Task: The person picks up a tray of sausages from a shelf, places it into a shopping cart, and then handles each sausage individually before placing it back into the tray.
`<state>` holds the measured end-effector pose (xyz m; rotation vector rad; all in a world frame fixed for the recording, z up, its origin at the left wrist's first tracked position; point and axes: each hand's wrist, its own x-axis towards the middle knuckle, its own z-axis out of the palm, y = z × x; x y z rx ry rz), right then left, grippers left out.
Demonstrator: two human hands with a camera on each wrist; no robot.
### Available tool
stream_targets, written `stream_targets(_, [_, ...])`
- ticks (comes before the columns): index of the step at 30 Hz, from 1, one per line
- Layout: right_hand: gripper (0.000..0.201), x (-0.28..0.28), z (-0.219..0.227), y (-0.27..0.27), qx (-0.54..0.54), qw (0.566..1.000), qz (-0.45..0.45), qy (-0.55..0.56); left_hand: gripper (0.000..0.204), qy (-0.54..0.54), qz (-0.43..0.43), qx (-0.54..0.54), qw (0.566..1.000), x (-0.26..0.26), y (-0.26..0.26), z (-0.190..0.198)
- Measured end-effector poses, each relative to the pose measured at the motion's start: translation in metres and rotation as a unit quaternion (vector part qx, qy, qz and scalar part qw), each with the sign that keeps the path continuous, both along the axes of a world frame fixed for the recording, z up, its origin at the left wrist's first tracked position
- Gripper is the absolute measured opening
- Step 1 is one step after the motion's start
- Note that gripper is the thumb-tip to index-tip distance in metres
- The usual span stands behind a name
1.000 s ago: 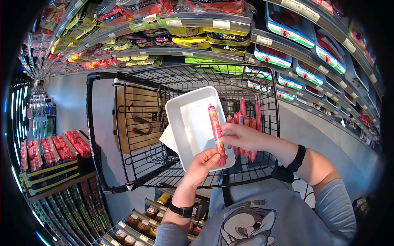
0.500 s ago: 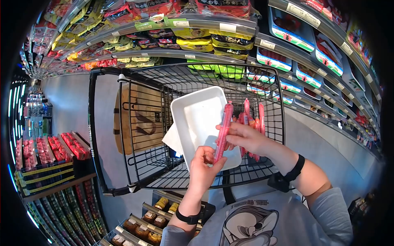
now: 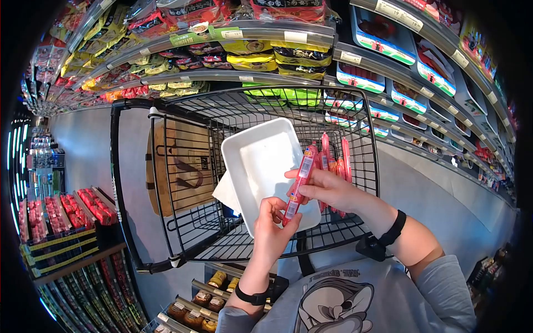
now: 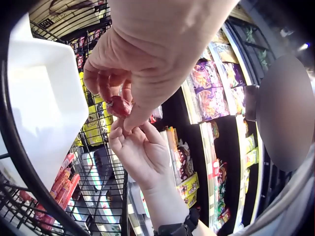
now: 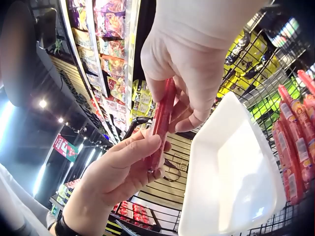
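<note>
Both hands hold one red-wrapped sausage [image 3: 303, 176] at a slant over the right part of a white tray [image 3: 261, 161]. The left hand [image 3: 272, 233] pinches its lower end between thumb and fingers; the right hand [image 3: 327, 190] grips it around the middle. White label patches with barcodes show on the wrapper. In the left wrist view the sausage's end [image 4: 119, 106] points at the camera. The right wrist view shows the left thumb pressed along the sausage [image 5: 164, 123]. More red sausages [image 5: 294, 142] lie in the cart beside the tray.
A black wire cart [image 3: 114, 166] surrounds the tray, with a brown bag [image 3: 180, 166] at its left side. Shelves of packaged goods [image 3: 250, 58] stand beyond it. Stacked red packs [image 3: 58, 213] are at left, and jars [image 3: 202, 299] on a low shelf near the body.
Since a second ago the sausage has been turned, so barcode labels now face up and its upper end leans right. The right hand has closed around its middle.
</note>
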<state>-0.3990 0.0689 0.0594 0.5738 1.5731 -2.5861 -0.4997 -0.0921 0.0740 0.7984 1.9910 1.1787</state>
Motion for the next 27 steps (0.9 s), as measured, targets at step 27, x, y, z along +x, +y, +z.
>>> stream_targets(27, [0.031, 0.025, -0.068, 0.064, 0.457, 0.853, 0.04, -0.25, 0.034, -0.149, -0.084, -0.259, 0.951, -0.033, 0.012, -0.077])
